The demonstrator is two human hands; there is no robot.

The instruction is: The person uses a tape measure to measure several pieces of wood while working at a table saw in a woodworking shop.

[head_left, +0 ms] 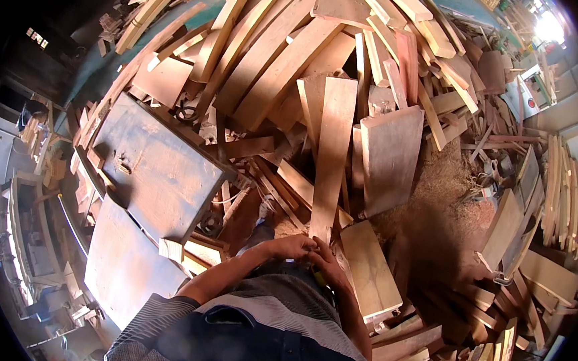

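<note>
My left hand [292, 246] and my right hand [326, 258] meet in front of my waist, fingers closed and touching. Whatever they hold, if anything, is too small or hidden to name. Just beyond them is the near end of a long narrow plank [334, 150], which leans away against the wood pile; whether my fingers grip it I cannot tell. A small yellow item [320, 277] shows beside my right wrist, partly covered. Right of the hands stands a short thick board [370, 267]. Farther off, a wide greyish board [390, 157] leans upright.
A worn flat-topped machine table [159, 165] stands at the left, with a pale panel [129, 256] below it. Long planks [281, 59] are heaped ahead. Sawdust [446, 191] covers the floor at right, near scattered offcuts [418, 344] and leaning boards [510, 223].
</note>
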